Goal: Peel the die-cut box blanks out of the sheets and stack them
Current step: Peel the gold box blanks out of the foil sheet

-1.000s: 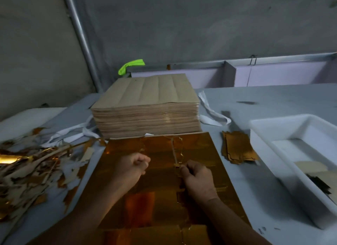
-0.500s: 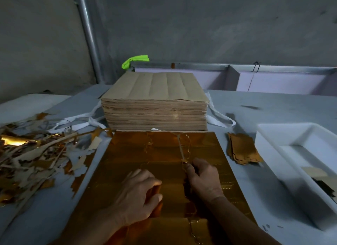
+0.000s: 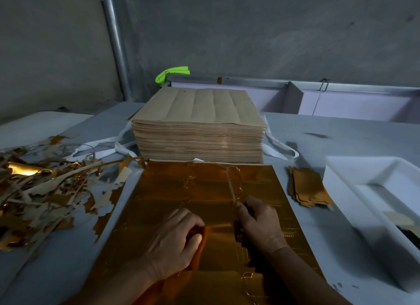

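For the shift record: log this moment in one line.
step: peeling gold sheet | left grip: holds lifted piece | right grip: pinches waste strip | peeled blanks: stacked right of sheet

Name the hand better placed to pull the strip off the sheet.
Right, probably. The right hand pinches the strip at its near end, while the left hand grips a lifted blank.

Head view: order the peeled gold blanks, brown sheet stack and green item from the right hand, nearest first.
1. peeled gold blanks, just right of the right hand.
2. brown sheet stack, ahead, past the gold sheet.
3. green item, behind that stack.
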`<state>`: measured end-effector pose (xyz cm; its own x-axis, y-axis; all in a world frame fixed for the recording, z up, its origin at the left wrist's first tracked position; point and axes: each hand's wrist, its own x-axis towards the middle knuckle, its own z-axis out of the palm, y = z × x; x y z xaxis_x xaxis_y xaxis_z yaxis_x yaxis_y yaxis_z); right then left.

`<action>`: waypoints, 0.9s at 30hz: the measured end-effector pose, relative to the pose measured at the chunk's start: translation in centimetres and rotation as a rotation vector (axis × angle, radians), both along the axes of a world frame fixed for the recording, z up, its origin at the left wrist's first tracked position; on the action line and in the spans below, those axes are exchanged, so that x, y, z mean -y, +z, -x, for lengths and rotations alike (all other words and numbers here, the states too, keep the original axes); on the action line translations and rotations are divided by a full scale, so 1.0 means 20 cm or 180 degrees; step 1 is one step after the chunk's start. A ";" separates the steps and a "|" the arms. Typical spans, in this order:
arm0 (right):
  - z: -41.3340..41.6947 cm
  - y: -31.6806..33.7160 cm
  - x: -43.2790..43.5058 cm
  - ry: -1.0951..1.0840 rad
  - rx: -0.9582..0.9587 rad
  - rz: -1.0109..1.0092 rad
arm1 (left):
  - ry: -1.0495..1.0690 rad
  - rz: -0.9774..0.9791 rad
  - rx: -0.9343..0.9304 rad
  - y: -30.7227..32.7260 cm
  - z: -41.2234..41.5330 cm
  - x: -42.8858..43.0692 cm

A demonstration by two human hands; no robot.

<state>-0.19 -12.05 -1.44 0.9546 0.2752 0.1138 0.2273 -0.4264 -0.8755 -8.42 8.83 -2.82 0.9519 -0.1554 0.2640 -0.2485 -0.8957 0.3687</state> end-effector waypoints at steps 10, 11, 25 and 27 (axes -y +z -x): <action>0.06 0.09 0.02 0.0618 -0.0494 0.0655 | 0.0071 0.0228 0.0005 0.02 -0.03 0.00; 0.06 0.09 0.02 0.0625 -0.0416 0.0674 | 0.0076 0.0233 0.0025 0.03 -0.03 0.00; 0.09 0.06 -0.01 0.0319 -0.0805 -0.0020 | 0.1543 0.0396 -0.0346 0.10 -0.06 -0.25; 0.08 0.06 -0.02 0.0315 -0.0836 -0.0002 | 0.1585 0.0429 -0.0365 0.10 -0.04 -0.23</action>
<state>-1.81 -11.69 -0.18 0.9199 0.3685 -0.1339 0.0329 -0.4127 -0.9103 -7.61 13.40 -0.82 0.9257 0.3513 0.1403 0.2438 -0.8377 0.4886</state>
